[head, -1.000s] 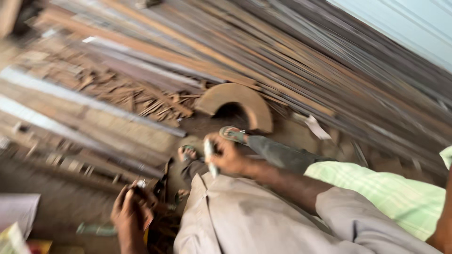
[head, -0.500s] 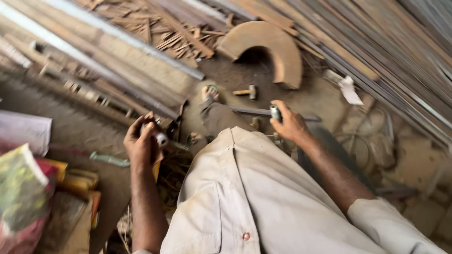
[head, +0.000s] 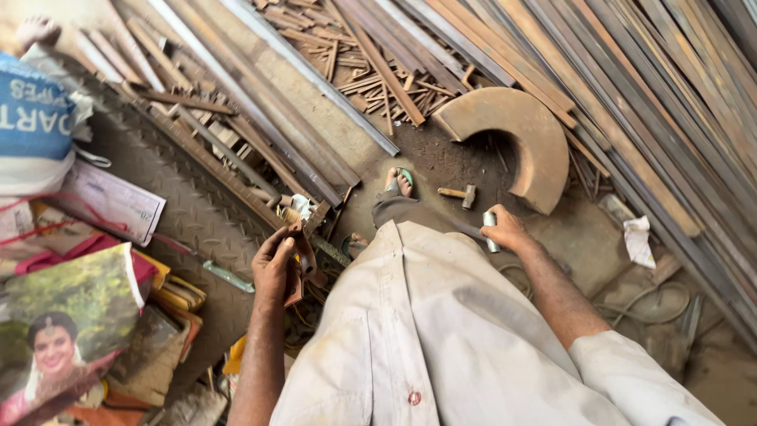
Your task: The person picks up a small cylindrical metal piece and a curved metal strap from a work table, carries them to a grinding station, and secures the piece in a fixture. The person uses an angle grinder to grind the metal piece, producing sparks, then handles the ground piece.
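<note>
I stand over a dirt floor strewn with metal bars. My left hand [head: 276, 267] grips a rusty, reddish-brown metal piece [head: 301, 260] at hip height on my left. My right hand [head: 505, 230] is closed around a small silver-grey cylinder [head: 490, 229] held out to the right of my beige shirt. Just beyond that hand a small hammer [head: 459, 194] lies on the ground, close to my sandalled foot [head: 399, 181]. A thick rusty half-ring of steel [head: 520, 142] rests on the floor behind the hammer.
Long steel bars and angle strips [head: 631, 95] run diagonally across the back and right. Short rusty offcuts [head: 371, 71] are heaped at top centre. A chequered steel plate [head: 181, 213] lies on the left, beside printed bags, papers [head: 110, 201] and a green-handled tool [head: 229, 278].
The view has swung downwards and left, bringing the bags and papers into sight. My left hand dropped slightly with the rusty piece. My right hand still holds the cylinder.
</note>
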Available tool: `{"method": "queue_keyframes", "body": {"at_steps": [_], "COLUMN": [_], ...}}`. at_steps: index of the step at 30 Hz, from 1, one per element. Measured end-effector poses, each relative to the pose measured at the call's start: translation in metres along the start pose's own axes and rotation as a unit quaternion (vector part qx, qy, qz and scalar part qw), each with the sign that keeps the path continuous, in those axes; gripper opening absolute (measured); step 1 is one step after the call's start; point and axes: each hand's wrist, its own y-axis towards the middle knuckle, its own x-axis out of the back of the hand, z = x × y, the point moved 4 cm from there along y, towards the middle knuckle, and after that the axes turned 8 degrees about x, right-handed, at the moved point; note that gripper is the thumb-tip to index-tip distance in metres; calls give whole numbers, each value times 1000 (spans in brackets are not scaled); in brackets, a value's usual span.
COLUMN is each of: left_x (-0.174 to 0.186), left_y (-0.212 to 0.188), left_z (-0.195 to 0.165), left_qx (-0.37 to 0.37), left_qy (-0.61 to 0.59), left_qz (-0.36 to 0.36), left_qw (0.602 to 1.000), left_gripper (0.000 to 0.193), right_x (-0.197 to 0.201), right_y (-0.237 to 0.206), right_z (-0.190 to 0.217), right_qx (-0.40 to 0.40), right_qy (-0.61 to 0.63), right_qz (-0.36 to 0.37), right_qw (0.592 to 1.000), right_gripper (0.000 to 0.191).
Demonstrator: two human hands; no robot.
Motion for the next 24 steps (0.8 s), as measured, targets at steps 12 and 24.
{"method": "queue_keyframes", "body": {"at_steps": [12,24], "left_x": [-17,-44], "left_y": [-7,44], "left_z": [-13,-45], "left_qx": [34,160], "left_qy": [-31,81], "left_qz": [-52,-136], "left_qw": [998,974], "left_gripper": [42,50], "right_x": [68,134], "right_y": [94,167], "right_z": [107,202], "right_qx": [82,88], "right_qy": [-87,145], "right_qz": [98,24], "right_qw": [988,985], "right_gripper": [56,59]}}
